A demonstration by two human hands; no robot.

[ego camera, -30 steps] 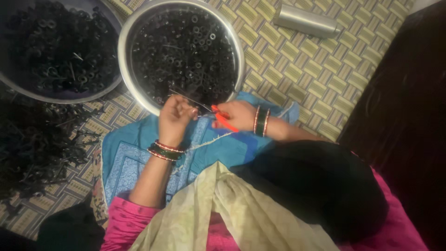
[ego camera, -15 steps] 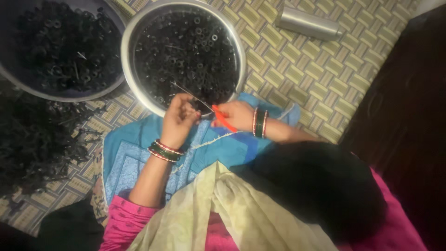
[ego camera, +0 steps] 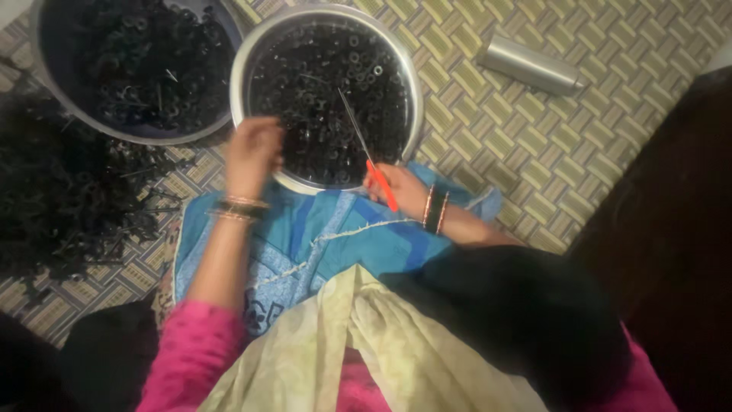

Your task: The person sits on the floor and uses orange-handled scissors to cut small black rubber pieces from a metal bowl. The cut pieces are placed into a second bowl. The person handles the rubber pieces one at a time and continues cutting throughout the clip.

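My right hand is shut on a pair of scissors with an orange handle; the thin blades point up over a round metal bowl filled with small black ring-shaped pieces. At the bowl's near left rim is my left hand, fingers curled over the edge among the black pieces. Whether it holds anything is unclear. Both wrists wear bangles. A blue patterned cloth lies across my lap below the bowl.
A second, darker bowl of black pieces stands at the upper left. A loose heap of black pieces spreads over the woven mat at the left. A metal cylinder lies at the upper right.
My hands were together at the bowl's near edge. The left hand has moved left to the bowl's rim, and the scissors now point up over the bowl.
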